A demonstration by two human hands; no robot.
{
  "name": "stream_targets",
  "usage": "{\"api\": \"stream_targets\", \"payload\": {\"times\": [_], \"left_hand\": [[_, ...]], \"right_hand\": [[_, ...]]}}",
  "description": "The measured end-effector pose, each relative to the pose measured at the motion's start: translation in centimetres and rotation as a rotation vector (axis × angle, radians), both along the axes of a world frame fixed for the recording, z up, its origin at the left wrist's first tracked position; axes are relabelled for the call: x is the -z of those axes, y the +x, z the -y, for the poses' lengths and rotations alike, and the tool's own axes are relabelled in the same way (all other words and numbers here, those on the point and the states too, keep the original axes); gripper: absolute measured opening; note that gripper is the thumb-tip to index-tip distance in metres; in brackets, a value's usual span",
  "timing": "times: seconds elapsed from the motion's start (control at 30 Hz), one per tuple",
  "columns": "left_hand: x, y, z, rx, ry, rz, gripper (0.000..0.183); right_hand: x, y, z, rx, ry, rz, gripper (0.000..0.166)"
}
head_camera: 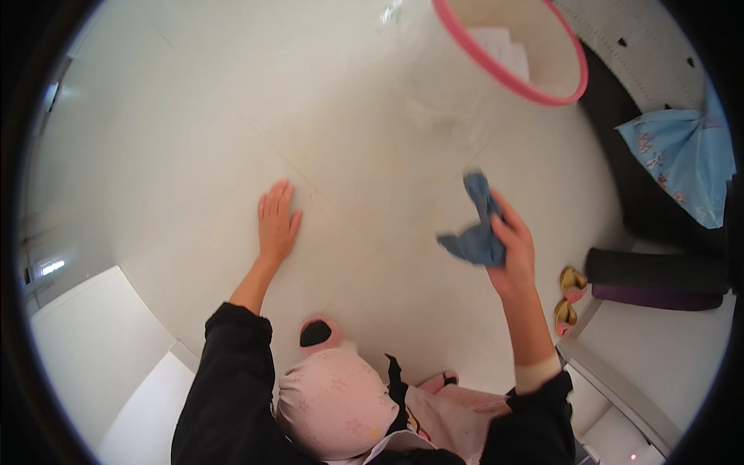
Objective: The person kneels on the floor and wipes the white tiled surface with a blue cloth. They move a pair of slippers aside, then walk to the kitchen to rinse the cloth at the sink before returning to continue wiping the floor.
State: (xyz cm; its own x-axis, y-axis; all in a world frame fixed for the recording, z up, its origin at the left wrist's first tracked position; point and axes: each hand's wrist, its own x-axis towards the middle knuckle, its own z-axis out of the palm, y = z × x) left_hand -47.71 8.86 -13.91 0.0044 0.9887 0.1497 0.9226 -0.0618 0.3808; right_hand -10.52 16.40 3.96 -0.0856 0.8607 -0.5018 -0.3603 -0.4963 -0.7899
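My right hand (514, 244) grips a bunched blue-grey cloth (479, 235), held over the pale floor (372, 139). One end of the cloth sticks out upward past my fingers and another points left. My left hand (276, 215) is spread flat, palm down, apparently resting on the floor, with nothing in it. Faint yellowish marks show on the floor between the two hands. Below sits my bent knee in pink star-patterned trousers (343, 401), with a pink slipper (318, 334) in front of it.
A clear bin with a pink rim (511, 84) stands at the upper right, white paper inside. Blue printed fabric (686, 163) hangs at the right. Below it lies a dark roll (657, 271) beside yellow-and-pink slippers (572, 285). White panels (99, 325) border the lower left.
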Motion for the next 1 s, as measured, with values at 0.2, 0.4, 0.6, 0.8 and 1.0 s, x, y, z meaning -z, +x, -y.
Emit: {"api": "stream_targets", "payload": {"times": [0.2, 0.4, 0.6, 0.8, 1.0], "left_hand": [[-4.6, 1.3, 6.2, -0.193, -0.171, 0.063, 0.078], [-6.8, 3.5, 13.9, -0.370, -0.881, 0.016, 0.129], [-5.4, 4.5, 14.0, -0.402, -0.829, -0.010, 0.130], [-5.8, 4.5, 13.7, -0.389, -0.830, -0.061, 0.129], [-6.5, 4.3, 12.9, -0.384, -0.823, -0.074, 0.128]], "right_hand": [[-6.2, 6.3, 7.8, 0.062, -0.169, 0.179, 0.046], [-3.2, 6.4, 12.9, 0.184, -0.268, 0.069, 0.044], [-3.8, 6.3, 12.9, 0.083, -0.267, 0.068, 0.042], [-3.8, 5.6, 12.8, 0.044, -0.319, 0.069, 0.043], [-3.2, 4.8, 12.1, 0.047, -0.388, 0.070, 0.043]]}}
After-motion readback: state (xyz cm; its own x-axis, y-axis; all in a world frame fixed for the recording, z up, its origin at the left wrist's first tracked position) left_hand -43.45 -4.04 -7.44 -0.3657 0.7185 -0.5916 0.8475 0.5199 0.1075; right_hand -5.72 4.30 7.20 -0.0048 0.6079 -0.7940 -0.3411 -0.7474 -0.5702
